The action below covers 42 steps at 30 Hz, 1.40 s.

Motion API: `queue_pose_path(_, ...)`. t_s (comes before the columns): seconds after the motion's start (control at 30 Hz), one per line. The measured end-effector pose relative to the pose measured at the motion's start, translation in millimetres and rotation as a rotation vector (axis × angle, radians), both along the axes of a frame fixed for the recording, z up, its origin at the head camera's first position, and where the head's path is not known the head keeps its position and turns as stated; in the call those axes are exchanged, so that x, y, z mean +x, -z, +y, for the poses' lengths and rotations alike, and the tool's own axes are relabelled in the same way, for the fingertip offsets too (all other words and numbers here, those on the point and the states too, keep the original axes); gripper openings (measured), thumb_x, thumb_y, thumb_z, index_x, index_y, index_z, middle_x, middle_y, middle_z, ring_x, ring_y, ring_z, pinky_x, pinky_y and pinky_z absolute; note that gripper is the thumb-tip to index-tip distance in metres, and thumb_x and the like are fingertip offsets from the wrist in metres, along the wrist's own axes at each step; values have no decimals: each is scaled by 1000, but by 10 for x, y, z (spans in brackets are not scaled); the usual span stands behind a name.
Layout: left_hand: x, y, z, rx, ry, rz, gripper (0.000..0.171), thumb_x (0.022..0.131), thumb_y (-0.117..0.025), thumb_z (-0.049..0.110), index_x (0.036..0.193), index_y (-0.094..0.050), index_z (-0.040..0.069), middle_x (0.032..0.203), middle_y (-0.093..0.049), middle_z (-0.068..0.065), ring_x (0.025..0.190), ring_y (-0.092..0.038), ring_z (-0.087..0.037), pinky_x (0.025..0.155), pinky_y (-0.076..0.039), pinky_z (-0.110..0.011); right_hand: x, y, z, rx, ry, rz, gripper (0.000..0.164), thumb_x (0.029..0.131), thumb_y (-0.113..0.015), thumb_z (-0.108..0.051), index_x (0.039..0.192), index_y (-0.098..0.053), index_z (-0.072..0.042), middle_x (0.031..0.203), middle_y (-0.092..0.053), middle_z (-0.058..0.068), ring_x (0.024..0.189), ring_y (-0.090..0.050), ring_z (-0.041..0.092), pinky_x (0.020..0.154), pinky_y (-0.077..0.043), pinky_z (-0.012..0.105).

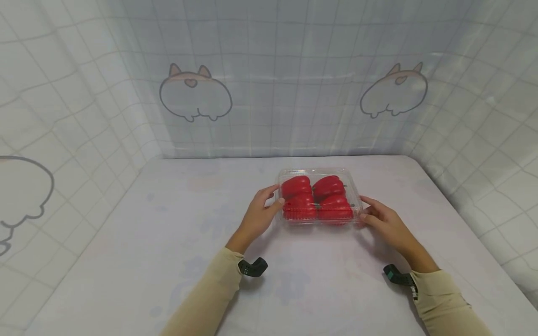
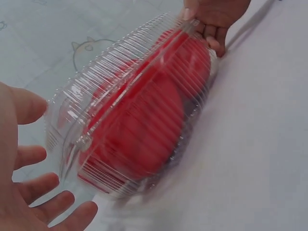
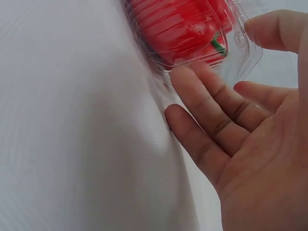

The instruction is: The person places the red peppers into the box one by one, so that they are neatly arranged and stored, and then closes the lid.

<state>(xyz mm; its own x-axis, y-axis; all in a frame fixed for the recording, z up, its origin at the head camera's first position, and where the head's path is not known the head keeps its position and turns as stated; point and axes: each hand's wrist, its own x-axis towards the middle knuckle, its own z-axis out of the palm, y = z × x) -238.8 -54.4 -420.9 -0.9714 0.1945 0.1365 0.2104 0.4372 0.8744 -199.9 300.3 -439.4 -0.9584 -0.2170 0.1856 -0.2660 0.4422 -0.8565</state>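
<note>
A clear plastic clamshell box (image 1: 313, 171) with red bell peppers (image 1: 299, 205) inside stands toward the back of the table, its lid down. At its left end is my left hand (image 1: 259, 212), the thumb by the lid's corner. In the left wrist view that hand's lower fingers spread loosely, apart from the ribbed side. My right hand (image 1: 385, 224) is at the opposite end. There the right wrist view has the thumb against the lid's rim and fingertips touching the box near its base. A green stem (image 3: 218, 45) shows on one pepper.
A pale cloth covers the table (image 1: 189, 224). Behind it and along both sides hang white grid-patterned curtains (image 1: 273, 93) with cartoon animal drawings. Dark devices (image 1: 253, 267) sit at both wrists, below the beige sleeves (image 1: 210, 294).
</note>
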Motion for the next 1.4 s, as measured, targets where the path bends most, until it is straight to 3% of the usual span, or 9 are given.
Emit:
queue_pose_path(0.27, 120, -9, -41, -33, -52, -64, 53, 101, -57, 42, 149, -47, 23, 150, -47, 0, 137, -44, -22, 105, -46, -48, 1, 7, -6, -39, -6, -9, 52, 102, -54, -9, 149, -38, 6, 92, -66, 18, 80, -69, 21, 82, -50, 14)
queue_pose_path(0.43, 220, 19, -56, -35, -78, -69, 46, 102, -57, 33, 146, -52, 21, 144, -53, -2, 134, -48, -23, 104, -46, -48, 0, -19, -17, -85, -15, -13, 55, 102, -54, -6, 151, -33, 5, 91, -65, 20, 79, -69, 21, 81, -52, 16)
queue_pose_path(0.7, 284, 89, 3, 21, -25, -51, 50, 99, -60, 23, 148, -50, 16, 137, -57, -1, 126, -54, -19, 101, -49, -42, -1, -42, -6, -128, -41, 45, 52, 101, -56, -3, 149, -39, 5, 91, -65, 20, 78, -68, 23, 76, -56, 22)
queue_pose_path(0.97, 305, 210, 1, 100, -18, -8, 47, 99, -58, 16, 145, -51, 14, 96, -61, -3, 85, -63, -19, 73, -57, -30, -14, 24, -37, -196, -77, 20, 46, 103, -48, -1, 147, -40, 10, 92, -61, 24, 81, -68, 20, 78, -57, 24)
queue_pose_path(1.4, 288, 255, 15, 248, 36, -54, 47, 102, -55, 11, 148, -45, 14, 99, -62, -14, 92, -64, -29, 85, -57, -44, -10, 4, -74, -234, -1, -79, 48, 103, -47, -2, 150, -39, 3, 91, -62, 19, 81, -69, 21, 78, -59, 28)
